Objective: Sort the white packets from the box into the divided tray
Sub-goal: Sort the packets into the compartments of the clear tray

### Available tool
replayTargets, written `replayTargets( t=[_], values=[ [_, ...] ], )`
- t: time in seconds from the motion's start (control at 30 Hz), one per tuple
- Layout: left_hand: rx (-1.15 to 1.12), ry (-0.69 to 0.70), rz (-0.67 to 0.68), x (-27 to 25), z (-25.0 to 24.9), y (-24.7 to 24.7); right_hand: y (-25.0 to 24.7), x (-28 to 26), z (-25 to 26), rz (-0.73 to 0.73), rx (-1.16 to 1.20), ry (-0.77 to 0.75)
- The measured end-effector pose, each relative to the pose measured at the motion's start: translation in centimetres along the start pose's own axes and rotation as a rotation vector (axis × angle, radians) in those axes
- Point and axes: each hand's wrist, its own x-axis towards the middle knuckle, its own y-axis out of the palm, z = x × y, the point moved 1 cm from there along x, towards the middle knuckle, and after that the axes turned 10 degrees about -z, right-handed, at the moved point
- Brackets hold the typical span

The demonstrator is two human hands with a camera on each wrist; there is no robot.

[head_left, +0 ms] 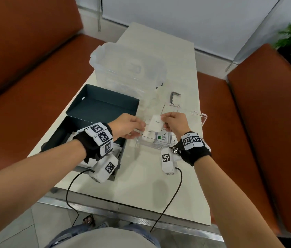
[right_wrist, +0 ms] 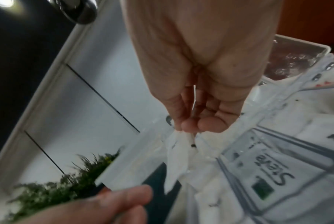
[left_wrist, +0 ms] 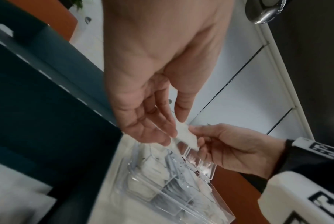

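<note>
Worktop: white, between orange benches.
Right hand: pinches packet above tray.
Left hand: fingertips at packet's edge, grip unclear.
Box: beside tray.

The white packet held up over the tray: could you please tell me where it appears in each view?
Head: centre; the white packet is pinched by the right hand above the clear tray.
Left wrist: just below centre, seen edge-on.
Right wrist: centre, hanging below that hand.
Shared landmark: the clear tray beneath it.
</note>
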Motion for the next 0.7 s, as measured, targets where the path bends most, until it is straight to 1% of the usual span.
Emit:
replayTargets(
  t=[0.1, 0.2, 0.43, 0.57, 0.63, 0.7],
  values=[
    [0.012, -0.014, -0.022, 0.0, 0.3, -0.8, 1.0, 0.1, -1.1, 0.003, -0.157, -0.008],
    [0.004, -0.009, -0.031, -0.1, 0.3, -1.3, 1.9, -0.1, -1.5, 0.018, -0.250, -0.045],
    [-0.021, 0.011, -0.032, -0.7, -0.1, -1.5, 3.1, -1.0, -1.1, 0.004, -0.375, -0.202],
    [-0.027, 0.032, -0.023, -1.0, -0.4, -1.6, 3.1, -1.2, -0.8, -0.017, -0.534, -0.295],
    [-0.035, 0.035, -0.022, -1.0, -0.6, -1.7, 3.0, -1.5, -0.7, 0.021, -0.632, -0.334],
    [-0.048, 0.034, -0.025, -1.1, -0.7, -1.9, 3.2, -2.0, -0.6, 0.077, -0.741, -0.337]
  ],
)
